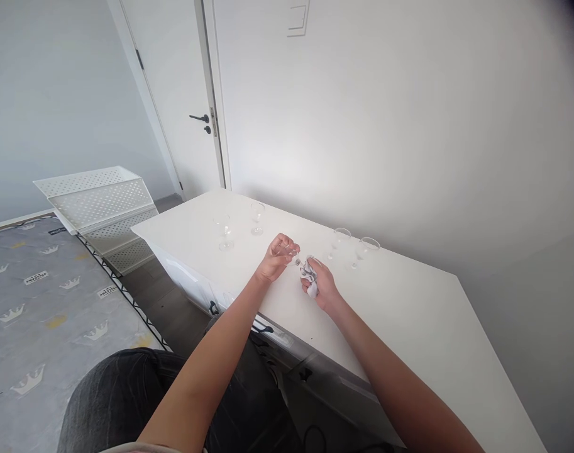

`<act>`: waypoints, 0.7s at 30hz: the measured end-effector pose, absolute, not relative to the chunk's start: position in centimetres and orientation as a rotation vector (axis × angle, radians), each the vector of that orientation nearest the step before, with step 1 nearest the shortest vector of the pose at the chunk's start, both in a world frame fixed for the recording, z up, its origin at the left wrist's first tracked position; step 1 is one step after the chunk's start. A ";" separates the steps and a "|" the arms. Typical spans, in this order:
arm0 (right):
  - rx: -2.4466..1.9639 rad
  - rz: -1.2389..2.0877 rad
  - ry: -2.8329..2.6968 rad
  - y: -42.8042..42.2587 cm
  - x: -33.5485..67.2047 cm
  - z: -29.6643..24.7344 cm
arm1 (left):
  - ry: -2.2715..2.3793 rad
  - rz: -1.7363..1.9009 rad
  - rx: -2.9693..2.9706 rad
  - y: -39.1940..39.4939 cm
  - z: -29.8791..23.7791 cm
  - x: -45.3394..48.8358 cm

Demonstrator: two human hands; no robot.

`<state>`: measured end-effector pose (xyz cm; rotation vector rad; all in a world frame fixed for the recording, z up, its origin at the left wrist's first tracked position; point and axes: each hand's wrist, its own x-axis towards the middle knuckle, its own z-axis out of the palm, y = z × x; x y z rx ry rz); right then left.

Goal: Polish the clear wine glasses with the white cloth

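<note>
Above the white tabletop [400,314], my left hand [278,259] is closed around a clear stemmed glass [295,257], partly hidden by the fingers. My right hand [320,282] grips a crumpled white-and-grey cloth [309,274], which is at the right end of that glass. Two clear stemmed glasses stand to the left of my hands: a nearer glass [225,233] and a farther glass [257,220]. Toward the wall on the right are two more, one glass [341,239] beside another glass [366,250]; their outlines are faint against the white surface.
A white perforated rack [100,204] stands left of the table, near a mattress [55,314] with a crown print. Dark handles [263,327] stick out from the table's drawer fronts. Behind are a white wall [385,113] and a door [173,75].
</note>
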<state>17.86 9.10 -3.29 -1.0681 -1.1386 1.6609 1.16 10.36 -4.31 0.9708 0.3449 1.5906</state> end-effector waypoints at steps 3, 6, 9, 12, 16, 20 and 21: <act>-0.974 1.116 -1.459 7.9 17.7 -3.0 | 0.315 1.669 0.862 10.5 -4.3 0.9; -0.902 0.972 -1.614 7.4 17.2 -2.8 | 0.318 1.700 0.796 10.5 -4.3 0.8; -0.983 1.392 -1.309 8.0 17.1 -2.8 | 0.313 1.670 0.818 10.4 -4.2 0.9; -1.045 1.911 -1.003 9.1 17.7 -2.7 | 0.338 1.608 0.886 10.2 -4.0 1.1; -1.077 2.063 -1.153 9.8 18.4 -2.7 | 0.356 1.555 0.946 10.3 -4.2 1.1; -1.216 1.519 -1.374 9.6 18.1 -3.1 | 0.366 1.591 0.962 10.8 -4.5 0.9; -1.248 1.273 -1.474 9.5 18.1 -3.2 | 0.376 1.595 0.967 10.9 -4.6 0.8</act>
